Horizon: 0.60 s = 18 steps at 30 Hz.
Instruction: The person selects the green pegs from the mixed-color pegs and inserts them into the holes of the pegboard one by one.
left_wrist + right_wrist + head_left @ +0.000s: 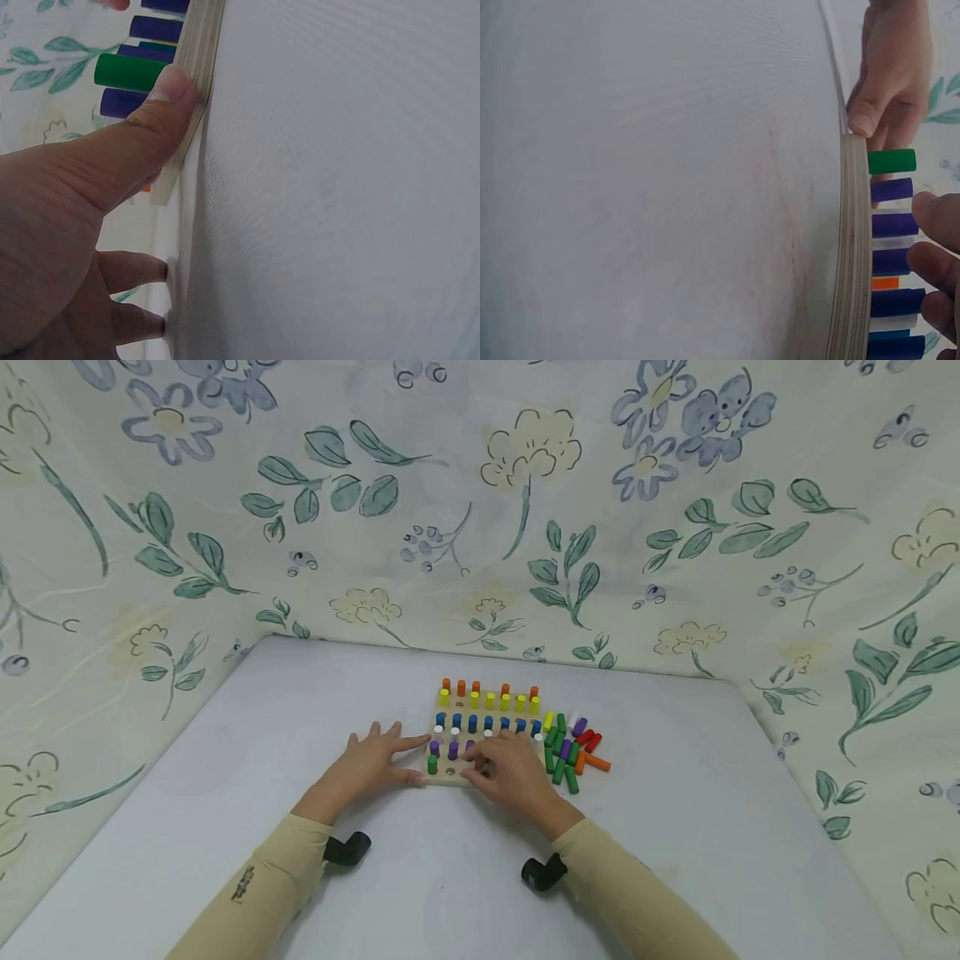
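Note:
A wooden pegboard (442,780) holds rows of colored pegs. My left hand (369,766) lies spread at its left side, the index finger reaching its edge. In the left wrist view the thumb (172,84) presses the board's front corner beside a green peg (127,73). Over the front rows, my right hand (513,772) is bent, thumb and index finger apart with nothing visible between them. Its fingertips (926,208) are right at the tops of standing purple pegs (892,225). The hand hides the right part of those rows.
Loose pegs (566,752) in green, red, orange, purple, yellow and white lie in a heap right of the board. Orange pegs (461,687), yellow pegs (490,700) and blue pegs (472,723) stand in the farther rows. A floral cloth (480,527) rises behind the white table (300,702).

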{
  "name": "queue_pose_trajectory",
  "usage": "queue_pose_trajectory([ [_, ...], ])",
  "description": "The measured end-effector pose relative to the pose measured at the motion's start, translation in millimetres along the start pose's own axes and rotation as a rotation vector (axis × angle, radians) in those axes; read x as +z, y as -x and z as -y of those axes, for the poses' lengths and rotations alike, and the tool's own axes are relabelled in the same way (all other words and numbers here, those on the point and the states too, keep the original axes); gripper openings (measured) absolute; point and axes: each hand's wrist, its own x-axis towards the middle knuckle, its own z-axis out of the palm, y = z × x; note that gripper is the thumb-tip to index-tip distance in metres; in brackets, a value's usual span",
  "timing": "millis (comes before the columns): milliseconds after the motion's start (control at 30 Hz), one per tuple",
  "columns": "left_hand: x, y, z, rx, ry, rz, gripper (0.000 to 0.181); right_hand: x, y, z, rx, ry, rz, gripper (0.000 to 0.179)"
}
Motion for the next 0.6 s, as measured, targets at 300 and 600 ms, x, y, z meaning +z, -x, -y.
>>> queue_pose_trajectory([
  [300, -0.6, -0.1, -1.5, -0.013, 0.01, 0.004, 0.078, -4, 4.7, -8, 0.01, -0.022, 0.016, 0.021],
  [600, 0.9, -0.3, -1.7, -0.025, 0.019, 0.003, 0.079, -5, 10.4, -16, -0.004, 0.029, -0.021, 0.021],
])
